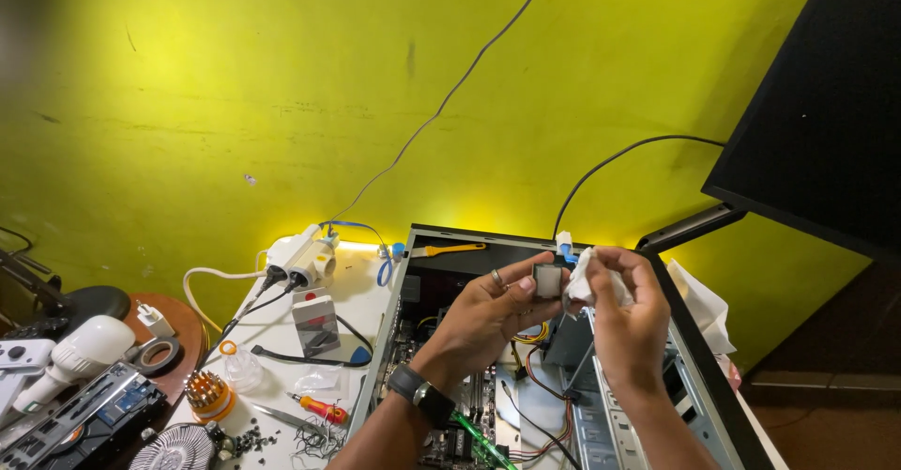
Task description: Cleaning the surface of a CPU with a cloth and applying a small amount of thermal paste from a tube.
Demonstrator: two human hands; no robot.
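My left hand [483, 315] holds a small square processor chip [547, 281] by its edges, its metal lid facing me. A ring sits on one finger and a black watch [422, 395] on that wrist. My right hand [629, 324] pinches a crumpled white tissue [584, 278] against the right edge of the chip. Both hands hover above an open computer case [699, 385] lying on its side, with the motherboard [450, 432] and coloured cables [535, 376] showing below.
A white table [361, 292] left of the case carries a white power strip [296, 259], a small boxed part [316, 324], an orange screwdriver [319, 406], a bit holder [206, 393], a round fan [178, 448] and loose screws. A black monitor [826, 113] stands at right. Yellow wall behind.
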